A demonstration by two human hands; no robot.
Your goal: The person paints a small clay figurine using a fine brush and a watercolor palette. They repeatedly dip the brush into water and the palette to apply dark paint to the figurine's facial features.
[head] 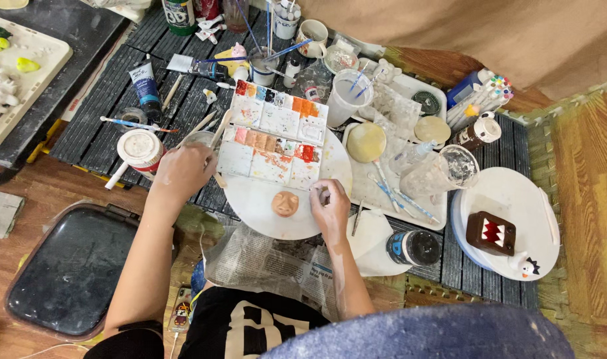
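A small tan clay face lies on a round white board in front of me. Behind it on the same board sits a white paint palette with red, orange, pink and blue wells. My left hand is at the board's left edge, closed around a wooden-handled brush that points up past a small cup. My right hand rests on the board's right edge beside the clay face. Its fingertips are pinched together, and I cannot tell whether anything is between them.
A white-lidded jar stands left of my left hand. To the right, a tray holds brushes, a plastic cup and a tan disc. A brown block figure sits on a white plate. A dark tray lies on the floor, with newspaper under the board.
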